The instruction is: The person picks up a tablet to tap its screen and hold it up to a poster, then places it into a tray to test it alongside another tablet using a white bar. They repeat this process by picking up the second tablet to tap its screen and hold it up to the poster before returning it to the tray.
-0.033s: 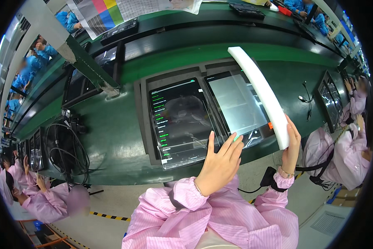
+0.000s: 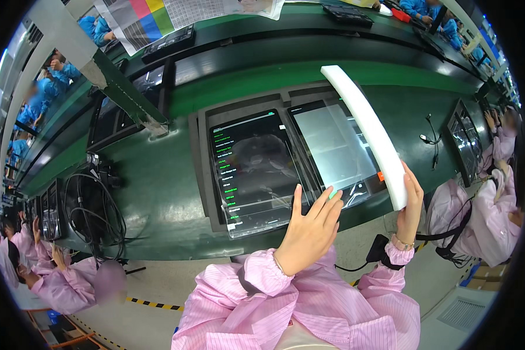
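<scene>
Two tablets lie side by side in a dark foam tray (image 2: 201,169). The left tablet (image 2: 256,157) shows a black screen with a list of green and white lines. A pale grey area fills much of the right tablet's screen (image 2: 332,149), with a clear film over it. My left hand (image 2: 311,233) is open, fingers spread at the near edge of both tablets; its fingertips rest by a small green tab (image 2: 333,193). My right hand (image 2: 411,201) is wrapped round the near end of a long white bar (image 2: 370,134), which slants over the right tablet's right side. An orange tab (image 2: 381,176) shows beside the bar.
A green post (image 2: 125,90) rises at the left of the bench. Black coiled cables (image 2: 96,216) lie at the left edge, and a short cable (image 2: 431,140) lies on the right. Another tray (image 2: 465,143) stands farther right. People in pink work on both sides.
</scene>
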`<action>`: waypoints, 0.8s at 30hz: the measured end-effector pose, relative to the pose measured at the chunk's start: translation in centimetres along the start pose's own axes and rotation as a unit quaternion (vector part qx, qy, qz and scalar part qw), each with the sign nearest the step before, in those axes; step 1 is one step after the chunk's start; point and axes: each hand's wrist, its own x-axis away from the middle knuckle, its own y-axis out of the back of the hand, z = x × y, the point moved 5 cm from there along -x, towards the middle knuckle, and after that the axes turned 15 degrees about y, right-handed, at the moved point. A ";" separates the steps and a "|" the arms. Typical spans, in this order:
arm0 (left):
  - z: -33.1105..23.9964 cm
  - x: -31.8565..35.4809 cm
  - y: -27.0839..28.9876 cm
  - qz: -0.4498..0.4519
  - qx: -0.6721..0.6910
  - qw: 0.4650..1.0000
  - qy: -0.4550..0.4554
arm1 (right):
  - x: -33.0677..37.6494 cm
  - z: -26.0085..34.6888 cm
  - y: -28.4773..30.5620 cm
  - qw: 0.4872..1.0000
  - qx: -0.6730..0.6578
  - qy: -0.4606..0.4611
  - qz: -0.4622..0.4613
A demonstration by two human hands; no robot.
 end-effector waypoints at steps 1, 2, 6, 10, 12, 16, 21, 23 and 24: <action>0.0 0.0 0.0 0.000 0.000 1.000 0.000 | 0.0 0.0 0.0 1.000 0.002 -0.001 -0.001; 0.0 0.0 0.0 0.000 -0.001 1.000 0.001 | 0.0 0.0 0.0 1.000 0.005 -0.002 -0.003; 0.2 0.1 -0.3 0.003 -0.006 1.000 0.002 | 0.1 0.1 0.1 1.000 0.015 -0.003 -0.008; 0.1 0.1 -0.1 0.000 -0.007 1.000 0.004 | 0.0 0.3 0.7 0.999 0.007 0.007 -0.034; 0.1 0.1 -0.1 0.001 -0.011 1.000 0.005 | -0.1 0.3 0.9 0.999 -0.003 0.007 -0.041; 0.2 0.1 -0.1 0.004 -0.011 1.000 0.004 | -0.1 0.1 1.0 0.999 -0.001 0.009 -0.041; 0.7 0.1 2.0 0.036 0.031 0.998 0.029 | -0.2 0.1 0.4 0.999 -0.004 0.013 -0.037; 2.1 -0.1 4.5 0.031 0.035 0.997 0.057 | -0.2 0.4 -0.1 0.999 -0.004 0.014 -0.031; 3.2 -0.2 5.6 0.027 0.039 0.996 0.081 | -0.2 0.3 0.0 0.999 -0.007 0.012 -0.030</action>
